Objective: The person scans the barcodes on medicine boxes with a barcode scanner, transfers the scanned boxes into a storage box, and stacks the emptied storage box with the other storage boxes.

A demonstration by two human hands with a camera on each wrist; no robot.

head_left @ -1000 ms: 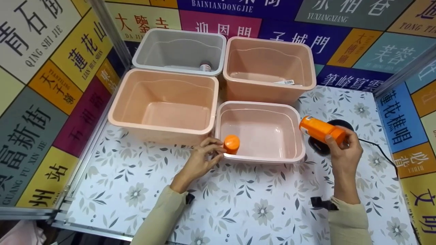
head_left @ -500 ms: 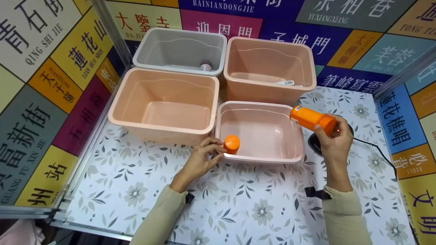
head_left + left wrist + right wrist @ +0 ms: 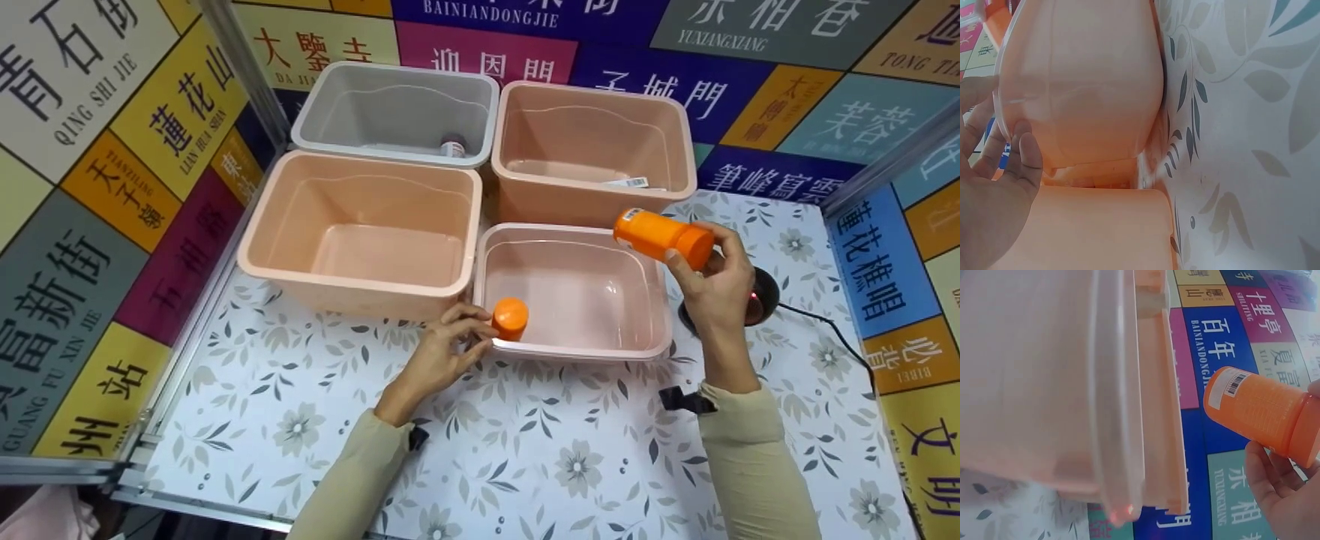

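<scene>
My right hand (image 3: 716, 277) grips an orange bottle (image 3: 651, 232) by its cap end and holds it tilted over the back right corner of the front pink bin (image 3: 574, 352). A barcode label shows near the bottle's base in the right wrist view, where the fingers of the right hand (image 3: 1283, 495) wrap the cap end. A second orange bottle (image 3: 511, 318) stands in the bin's front left corner, cap upward. My left hand (image 3: 442, 352) is at that corner, its fingers over the rim beside this bottle. The left wrist view shows the hand's thumb (image 3: 1030, 151) against the bin's outer wall.
A black scanner (image 3: 763, 296) with a red light and a cable stands behind my right wrist. Left is a peach bin (image 3: 360, 289). Behind stand a grey bin (image 3: 394, 82) holding a small bottle (image 3: 452, 146) and another peach bin (image 3: 585, 202) holding a white labelled item (image 3: 628, 182).
My right hand has carried the orange bottle left and away from me, from beside the scanner to above the pink bin's back right corner. The left hand stays at the rim.
</scene>
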